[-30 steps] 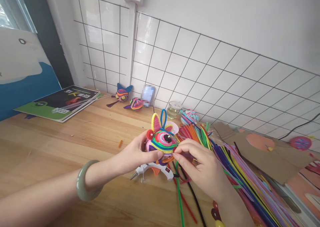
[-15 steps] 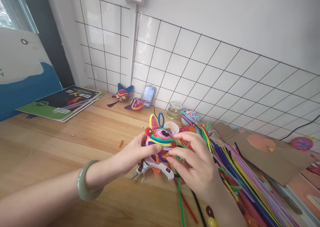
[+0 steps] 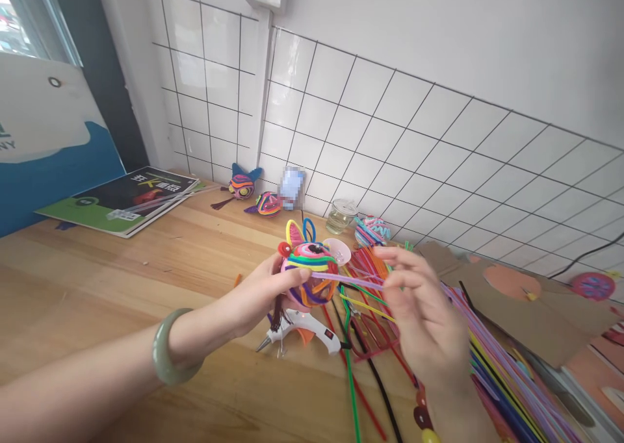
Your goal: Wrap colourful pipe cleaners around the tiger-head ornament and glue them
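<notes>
My left hand (image 3: pixel 263 287) grips a round ornament (image 3: pixel 312 261) covered in coloured pipe cleaners, with a pointed yellow-and-pink ear, a blue loop, a red ball and a dark tassel. The thumb presses near one end of a lilac pipe cleaner (image 3: pixel 346 278) on its front. Drawn out to the right, that strand runs to my right hand (image 3: pixel 414 300), whose thumb and fingers pinch it. Below the ornament lies a white hot glue gun (image 3: pixel 305 326), its metal nozzle pointing left.
Many loose pipe cleaners (image 3: pixel 511 371) spread on the right beside brown cardboard (image 3: pixel 517 306). At the back stand a glass jar (image 3: pixel 340 217), a pink dish (image 3: pixel 337 251), a striped ball (image 3: pixel 371 230) and two finished ornaments (image 3: pixel 242 183). Books (image 3: pixel 121 202) lie on the left.
My right hand has moved right, away from the ornament, drawing the lilac pipe cleaner out straight. My left hand and the ornament have shifted slightly left.
</notes>
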Demonstrator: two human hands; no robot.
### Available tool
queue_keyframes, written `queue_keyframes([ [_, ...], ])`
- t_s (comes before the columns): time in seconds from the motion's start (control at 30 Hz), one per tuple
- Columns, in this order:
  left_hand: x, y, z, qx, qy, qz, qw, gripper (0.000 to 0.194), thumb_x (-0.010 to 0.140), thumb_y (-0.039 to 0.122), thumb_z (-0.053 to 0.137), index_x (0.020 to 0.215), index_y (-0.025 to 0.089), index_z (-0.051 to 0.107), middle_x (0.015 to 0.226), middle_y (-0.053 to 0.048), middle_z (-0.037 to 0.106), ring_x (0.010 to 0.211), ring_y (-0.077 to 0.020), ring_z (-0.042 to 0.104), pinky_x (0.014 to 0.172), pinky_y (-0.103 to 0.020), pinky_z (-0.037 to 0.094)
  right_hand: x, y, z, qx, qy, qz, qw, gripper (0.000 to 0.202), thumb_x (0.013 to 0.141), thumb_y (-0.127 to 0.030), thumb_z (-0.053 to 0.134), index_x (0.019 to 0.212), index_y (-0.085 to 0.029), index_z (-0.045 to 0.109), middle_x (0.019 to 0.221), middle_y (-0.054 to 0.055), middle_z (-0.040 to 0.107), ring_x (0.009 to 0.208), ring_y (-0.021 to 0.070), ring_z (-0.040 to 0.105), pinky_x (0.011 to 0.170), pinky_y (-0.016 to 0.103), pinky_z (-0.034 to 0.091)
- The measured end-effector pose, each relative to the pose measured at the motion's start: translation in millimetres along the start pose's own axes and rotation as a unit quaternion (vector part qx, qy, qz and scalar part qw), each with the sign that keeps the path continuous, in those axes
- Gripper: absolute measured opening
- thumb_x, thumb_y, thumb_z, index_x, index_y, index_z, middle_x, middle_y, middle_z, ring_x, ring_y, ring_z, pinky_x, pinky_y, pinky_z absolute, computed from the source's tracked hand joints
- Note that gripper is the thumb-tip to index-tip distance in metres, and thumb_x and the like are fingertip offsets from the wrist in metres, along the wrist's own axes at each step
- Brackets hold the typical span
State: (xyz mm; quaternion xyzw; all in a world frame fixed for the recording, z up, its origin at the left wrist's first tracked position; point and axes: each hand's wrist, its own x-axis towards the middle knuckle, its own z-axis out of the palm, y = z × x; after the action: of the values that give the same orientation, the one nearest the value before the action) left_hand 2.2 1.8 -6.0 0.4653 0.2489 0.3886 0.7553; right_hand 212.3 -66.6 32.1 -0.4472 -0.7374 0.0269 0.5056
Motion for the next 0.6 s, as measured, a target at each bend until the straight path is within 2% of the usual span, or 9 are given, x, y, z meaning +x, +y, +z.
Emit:
queue_keyframes([
  [0.1, 1.9, 2.9, -2.1, -0.038, 0.013, -0.004, 0.999, 0.048, 0.082, 0.038, 0.071, 0.121, 0.014, 0.06, 0.116, -0.016, 0.07, 0.088, -0.0245, 0.071, 0.066, -0.03, 0.06, 3.4, 10.2, -10.9, 0.041, 0.151, 0.006, 0.988, 0.022, 0.096, -0.021, 0.05, 0.077, -0.022, 0.06, 0.114, 0.007, 0.061, 0.115, 0.0264, 0.056, 0.103, 0.051, 0.04],
  [0.17, 3.5, 4.0, -3.8, -0.063, 0.026, -0.003, 0.998, 0.045, 0.085, 0.038, 0.067, 0.123, 0.015, 0.06, 0.117, -0.015, 0.07, 0.091, -0.0241, 0.072, 0.068, -0.028, 0.061, 6.3, 13.9, -15.9, 0.07, 0.223, -0.012, 0.972, 0.025, 0.093, -0.021, 0.052, 0.069, -0.021, 0.059, 0.107, 0.008, 0.062, 0.108, 0.0271, 0.058, 0.099, 0.052, 0.042],
  [0.27, 6.8, 4.2, -7.7, -0.095, 0.054, -0.002, 0.994, 0.042, 0.088, 0.038, 0.063, 0.123, 0.016, 0.063, 0.113, -0.014, 0.072, 0.093, -0.0224, 0.072, 0.071, -0.025, 0.061, 9.0, 10.4, -18.1, 0.084, 0.311, -0.062, 0.945, 0.031, 0.088, -0.015, 0.053, 0.058, -0.021, 0.054, 0.09, 0.008, 0.062, 0.088, 0.025, 0.061, 0.085, 0.048, 0.049],
  [0.33, 9.4, 5.1, -10.4, -0.115, 0.072, 0.0, 0.991, 0.04, 0.088, 0.038, 0.063, 0.122, 0.015, 0.064, 0.111, -0.014, 0.073, 0.091, -0.0216, 0.073, 0.073, -0.025, 0.062, 9.3, 3.6, -17.0, 0.081, 0.316, -0.059, 0.944, 0.03, 0.087, -0.014, 0.052, 0.057, -0.021, 0.053, 0.078, 0.006, 0.06, 0.074, 0.0222, 0.06, 0.072, 0.044, 0.05],
  [0.47, 13.8, 11.7, -12.7, -0.152, 0.135, 0.014, 0.979, 0.036, 0.09, 0.034, 0.06, 0.118, 0.013, 0.065, 0.106, -0.015, 0.074, 0.086, -0.0219, 0.074, 0.073, -0.029, 0.063, 9.0, 0.2, -17.7, 0.111, 0.243, 0.021, 0.963, 0.03, 0.087, -0.023, 0.057, 0.058, -0.02, 0.05, 0.056, -0.003, 0.045, 0.052, 0.0133, 0.045, 0.052, 0.031, 0.039],
  [0.53, 15.1, 16.1, -12.7, -0.169, 0.166, 0.028, 0.971, 0.033, 0.09, 0.033, 0.059, 0.116, 0.014, 0.066, 0.106, -0.014, 0.074, 0.089, -0.023, 0.074, 0.073, -0.03, 0.063, 9.0, 12.7, -23.1, 0.086, 0.265, 0.064, 0.958, 0.033, 0.086, -0.03, 0.063, 0.059, -0.02, 0.048, 0.052, -0.006, 0.04, 0.048, 0.01, 0.039, 0.05, 0.027, 0.034],
  [0.6, 15.6, 19.5, -13.0, -0.179, 0.172, 0.046, 0.968, 0.033, 0.091, 0.032, 0.058, 0.117, 0.015, 0.066, 0.111, -0.014, 0.073, 0.096, -0.0243, 0.073, 0.075, -0.03, 0.063, 9.0, 34.3, -31.6, 0.008, 0.288, 0.123, 0.95, 0.032, 0.087, -0.039, 0.064, 0.064, -0.019, 0.053, 0.053, -0.006, 0.042, 0.049, 0.0097, 0.039, 0.051, 0.027, 0.035],
])
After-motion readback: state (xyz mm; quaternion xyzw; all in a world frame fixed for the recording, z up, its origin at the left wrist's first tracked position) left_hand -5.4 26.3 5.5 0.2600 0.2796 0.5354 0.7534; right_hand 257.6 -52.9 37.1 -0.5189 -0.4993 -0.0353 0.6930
